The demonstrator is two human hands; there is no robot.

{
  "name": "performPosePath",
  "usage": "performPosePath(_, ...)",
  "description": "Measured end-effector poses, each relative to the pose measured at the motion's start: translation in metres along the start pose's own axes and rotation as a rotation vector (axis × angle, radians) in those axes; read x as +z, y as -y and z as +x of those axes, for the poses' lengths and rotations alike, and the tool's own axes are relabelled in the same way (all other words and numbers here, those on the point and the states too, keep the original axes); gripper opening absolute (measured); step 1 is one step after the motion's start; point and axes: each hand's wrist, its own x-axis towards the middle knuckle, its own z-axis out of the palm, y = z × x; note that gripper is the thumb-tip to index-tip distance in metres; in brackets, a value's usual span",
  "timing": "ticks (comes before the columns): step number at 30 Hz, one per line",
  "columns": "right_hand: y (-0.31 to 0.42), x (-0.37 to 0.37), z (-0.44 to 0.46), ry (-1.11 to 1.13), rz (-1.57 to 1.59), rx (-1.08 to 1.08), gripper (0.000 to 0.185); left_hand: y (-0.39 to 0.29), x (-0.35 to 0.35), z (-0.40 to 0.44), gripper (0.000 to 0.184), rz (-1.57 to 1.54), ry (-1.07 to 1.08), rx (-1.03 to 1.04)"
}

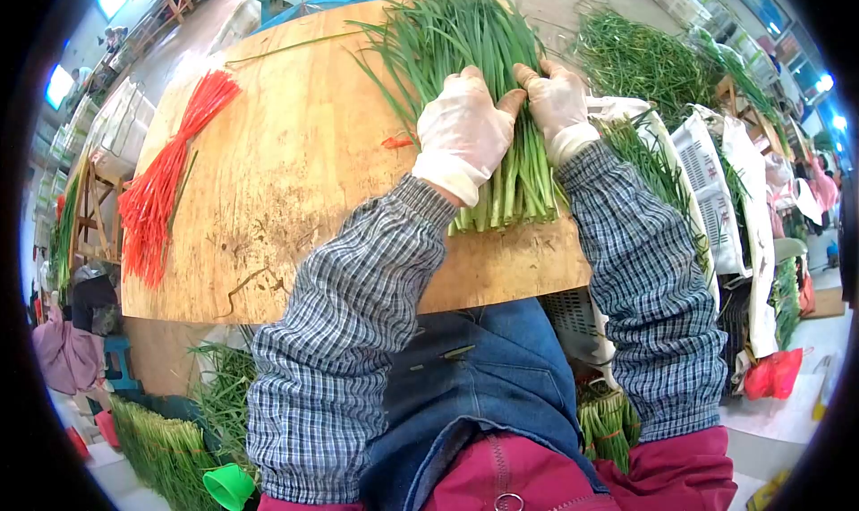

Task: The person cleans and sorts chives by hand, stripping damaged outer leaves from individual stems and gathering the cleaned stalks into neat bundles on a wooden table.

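A thick bunch of long green stalks [523,184] lies on the wooden board [295,135], cut ends toward me and leaves pointing away. My left hand [467,131], in a whitish glove, rests closed on the left side of the bunch. On its right side is my right hand [557,104], gloved too, with fingers curled against the stalks. Both thumbs point inward over the bunch. A small red tie [396,142] is on the board beside my left hand. Farther left lies a bundle of red strips [165,189].
White crates [707,184] with greens stand to the right, below a large heap of loose greens [635,55]. Tied bunches [161,448] stand on the floor at lower left, near a green cup [229,486]. A blue stool [119,365] is left of the board.
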Motion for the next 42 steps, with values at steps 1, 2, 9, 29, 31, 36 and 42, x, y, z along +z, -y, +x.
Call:
performPosePath(1,0.001,0.001,-0.002,-0.043,-0.064,-0.038,0.062,0.001,-0.001,-0.001,0.047,-0.027,0.015,0.005)
performPosePath(2,0.004,0.002,-0.005,-0.082,-0.125,-0.076,0.069,0.004,-0.005,-0.003,0.046,-0.051,0.029,0.006)
performPosePath(9,0.023,0.014,-0.016,0.150,-0.488,-0.451,0.093,0.023,-0.031,-0.037,0.016,-0.172,-0.171,0.162)
performPosePath(29,0.018,0.012,0.001,0.270,-0.575,-0.472,0.092,0.219,-0.266,-0.385,0.035,0.858,-0.020,-0.765)
performPosePath(31,0.012,0.003,0.005,0.295,-0.508,-0.438,0.093,0.206,-0.232,-0.379,0.050,0.712,0.044,-0.698)
performPosePath(36,0.007,-0.015,0.003,0.206,-0.477,-0.437,0.088,0.242,-0.167,-0.379,0.068,0.775,0.307,-0.749)
performPosePath(42,-0.014,-0.035,0.013,0.248,-0.328,-0.273,0.081,0.299,-0.209,-0.446,0.064,0.770,0.024,-1.468)
